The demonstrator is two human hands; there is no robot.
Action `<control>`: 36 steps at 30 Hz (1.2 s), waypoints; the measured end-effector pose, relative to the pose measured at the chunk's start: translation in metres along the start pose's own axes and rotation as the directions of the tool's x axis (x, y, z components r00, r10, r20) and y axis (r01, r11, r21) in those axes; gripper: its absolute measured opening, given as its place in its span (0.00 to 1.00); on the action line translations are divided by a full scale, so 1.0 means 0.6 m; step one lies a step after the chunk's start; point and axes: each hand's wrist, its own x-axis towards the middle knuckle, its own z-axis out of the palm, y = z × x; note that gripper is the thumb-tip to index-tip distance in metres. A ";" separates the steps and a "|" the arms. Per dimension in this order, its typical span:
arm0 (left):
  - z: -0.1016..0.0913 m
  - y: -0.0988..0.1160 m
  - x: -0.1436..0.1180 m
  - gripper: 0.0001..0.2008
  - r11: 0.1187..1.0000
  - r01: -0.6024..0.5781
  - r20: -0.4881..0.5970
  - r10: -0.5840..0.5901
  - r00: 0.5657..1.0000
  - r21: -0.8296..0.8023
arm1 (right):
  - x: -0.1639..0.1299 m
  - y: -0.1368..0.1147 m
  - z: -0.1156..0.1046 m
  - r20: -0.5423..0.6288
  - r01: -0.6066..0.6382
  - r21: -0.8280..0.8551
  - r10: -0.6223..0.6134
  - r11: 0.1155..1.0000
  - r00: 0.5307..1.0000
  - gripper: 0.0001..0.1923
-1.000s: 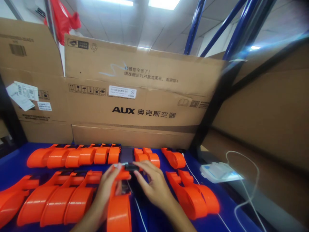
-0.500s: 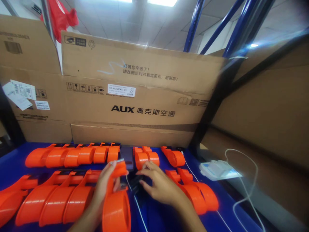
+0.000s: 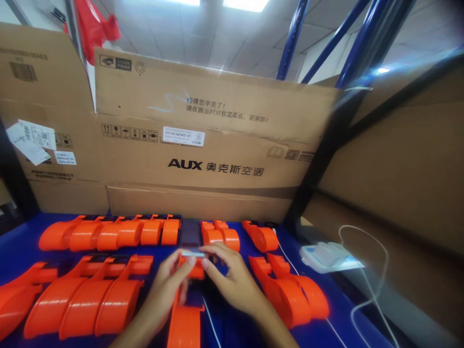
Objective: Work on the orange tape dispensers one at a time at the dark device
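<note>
At the front middle, I hold an orange plastic piece (image 3: 184, 326) with a wide curved band at its lower end and a narrow head at the top. My left hand (image 3: 173, 276) is closed around the head from the left, its thumb on the front. From the right, my right hand (image 3: 232, 275) pinches the same head, thumb in front and fingers behind. A thin pale strip (image 3: 193, 254) shows along the head's top edge, between my fingertips. Whether anything small is also in my right fingers is hidden.
Similar orange pieces stand in a back row (image 3: 129, 233) and a front left group (image 3: 87, 304), with more at right (image 3: 299, 295). A dark phone-like slab (image 3: 190, 234) lies behind my hands. White cables (image 3: 380, 270), a pale plastic box (image 3: 329, 256) and a cardboard wall (image 3: 217, 145) surround the blue surface.
My right hand has left the dark item beside the white cable and come left onto the orange piece's head. My left hand has shifted the piece slightly right and turned it.
</note>
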 end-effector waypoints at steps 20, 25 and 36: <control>0.001 0.011 -0.004 0.21 0.995 -0.096 0.015 0.097 0.995 -0.034 | 0.003 -0.003 0.019 -0.150 -0.152 0.232 0.190 0.961 0.970 0.12; -0.001 0.014 -0.001 0.23 0.994 -0.067 -0.032 0.064 0.997 -0.086 | 0.001 -0.012 0.024 -0.180 -0.162 0.249 0.210 0.955 0.961 0.11; -0.001 0.025 -0.014 0.21 0.973 -0.127 -0.172 0.094 0.981 -0.192 | 0.001 -0.005 0.023 -0.274 -0.158 0.314 0.249 0.936 0.929 0.11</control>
